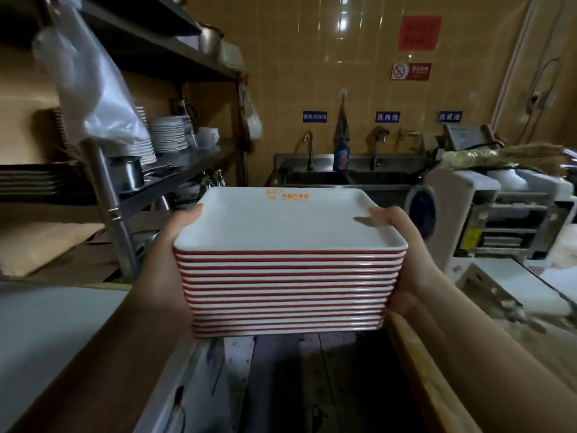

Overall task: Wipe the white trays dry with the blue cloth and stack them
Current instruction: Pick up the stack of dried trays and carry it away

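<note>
Both hands are carrying a tall stack [288,289] of white trays with red undersides, held up in the air in front of the person, over the dark gap between a white counter [46,332] on the left and a wooden edge [418,364] on the right. The left hand [167,260] clamps the stack's left side, thumb hooked over the top tray's rim. The right hand [406,264] clamps the right side the same way, thumb lying on the top tray's corner, fingers wrapped under and out of sight. The top tray [281,220] has an orange logo near its far edge and sits level on the rest.

Behind it all there's a steel sink [324,176] with taps against the tiled wall, a metal rack [112,189] on the left loaded with plates [168,134], and some white machine [468,207] on the right. Can't see the blue cloth anywhere
</note>
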